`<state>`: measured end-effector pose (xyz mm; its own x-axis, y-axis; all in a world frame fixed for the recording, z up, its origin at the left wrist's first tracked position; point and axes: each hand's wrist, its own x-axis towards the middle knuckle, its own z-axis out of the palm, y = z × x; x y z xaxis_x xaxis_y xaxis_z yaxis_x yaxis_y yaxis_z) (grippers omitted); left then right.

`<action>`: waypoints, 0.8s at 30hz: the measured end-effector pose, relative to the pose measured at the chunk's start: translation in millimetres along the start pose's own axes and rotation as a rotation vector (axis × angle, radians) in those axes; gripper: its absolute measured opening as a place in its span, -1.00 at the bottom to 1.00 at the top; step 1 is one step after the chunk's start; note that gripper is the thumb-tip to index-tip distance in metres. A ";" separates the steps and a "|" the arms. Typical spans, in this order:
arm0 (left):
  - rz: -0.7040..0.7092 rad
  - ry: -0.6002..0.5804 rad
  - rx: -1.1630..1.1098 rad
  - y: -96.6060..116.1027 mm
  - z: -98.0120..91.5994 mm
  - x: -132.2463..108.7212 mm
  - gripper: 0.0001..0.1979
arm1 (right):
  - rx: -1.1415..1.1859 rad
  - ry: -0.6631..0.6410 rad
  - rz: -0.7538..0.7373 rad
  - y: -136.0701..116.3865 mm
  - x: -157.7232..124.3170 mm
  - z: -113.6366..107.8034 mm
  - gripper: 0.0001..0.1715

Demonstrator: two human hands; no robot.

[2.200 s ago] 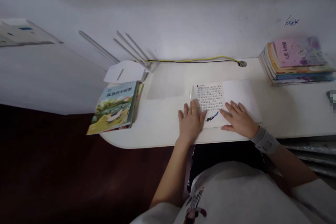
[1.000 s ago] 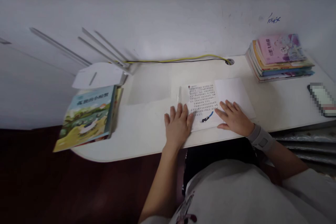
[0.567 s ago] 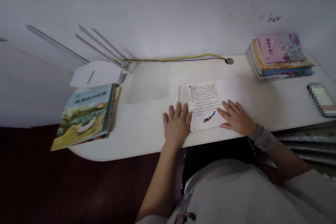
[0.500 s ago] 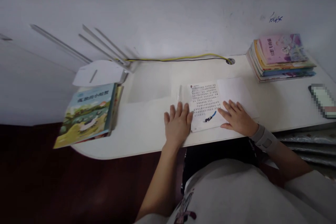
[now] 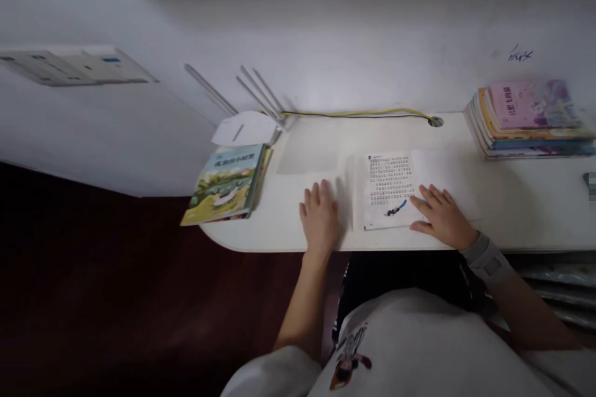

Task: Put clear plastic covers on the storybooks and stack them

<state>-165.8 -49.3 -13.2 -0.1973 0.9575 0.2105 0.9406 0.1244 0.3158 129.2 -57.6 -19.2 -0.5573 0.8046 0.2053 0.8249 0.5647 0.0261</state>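
Here's the open book (image 5: 404, 183), near the desk's (image 5: 274, 223) front edge!
Left, a book pile (image 5: 226, 189) pokes past the front corner, router (image 5: 246, 128) just behind; cables (image 5: 356, 115) along the rear edge; book stack (image 5: 531, 115) rear right.

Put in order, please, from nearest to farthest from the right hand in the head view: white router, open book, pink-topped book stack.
1. Open book: directly under the right hand.
2. Pink-topped book stack: to the right, farther back.
3. White router: well off to the left.
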 end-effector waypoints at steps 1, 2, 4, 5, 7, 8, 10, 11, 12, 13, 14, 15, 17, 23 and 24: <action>-0.023 0.066 -0.023 -3.9 -6.8 -2.1 -0.44 | 0.005 0.007 0.012 -1.6 0.2 0.8 -0.30; -0.018 0.128 -0.058 -4.7 -13.3 -5.5 -0.45 | 0.007 0.010 0.025 -3.6 0.8 1.1 -0.30; 0.100 0.186 -0.147 4.4 -22.4 -15.4 -0.46 | 0.008 0.013 0.057 -8.6 3.2 -0.1 -0.29; 0.213 0.162 -0.192 14.2 -23.6 -21.3 -0.47 | 0.010 0.015 0.066 -11.2 5.0 -1.3 -0.29; 0.502 0.014 -0.260 39.8 -18.3 -31.9 -0.47 | 0.014 0.028 0.050 -15.9 9.0 -3.8 -0.32; 0.620 -0.069 -0.275 52.7 -12.2 -35.6 -0.47 | 0.014 0.038 0.021 -17.6 10.8 -4.5 -0.35; 0.724 -0.168 -0.256 71.8 3.4 -38.4 -0.48 | -0.006 0.059 -0.061 -19.9 13.5 -3.8 -0.42; 0.692 -0.187 -0.230 76.0 11.3 -37.9 -0.46 | -0.025 0.073 -0.101 -20.5 14.0 -2.5 -0.45; 0.634 -0.193 -0.201 76.4 18.1 -36.5 -0.43 | -0.045 0.090 -0.134 -21.0 14.0 -0.7 -0.47; 0.558 -0.190 -0.178 73.2 23.5 -34.8 -0.39 | -0.064 0.110 -0.163 -21.3 13.4 1.3 -0.50; 0.481 -0.184 -0.167 67.3 27.1 -33.2 -0.35 | -0.083 0.133 -0.187 -21.7 12.3 3.4 -0.52; 0.417 -0.178 -0.171 59.7 29.0 -32.0 -0.32 | -0.098 0.156 -0.207 -22.1 11.0 5.3 -0.54; 0.338 -0.174 -0.220 43.9 28.8 -31.6 -0.31 | -0.111 0.189 -0.232 -23.0 8.0 8.2 -0.57; 0.233 -0.178 -0.392 25.2 22.2 -36.2 -0.37 | 0.005 0.202 -0.187 -24.0 2.2 9.5 -0.63; 0.230 -0.178 -0.408 25.2 22.3 -36.3 -0.38 | 0.027 0.211 -0.148 -24.3 1.9 9.1 -0.63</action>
<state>-128.8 -75.1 -33.5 0.0858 0.9821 0.1676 0.7623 -0.1730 0.6236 107.3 -68.1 -28.3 -0.6370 0.6584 0.4009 0.7316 0.6802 0.0454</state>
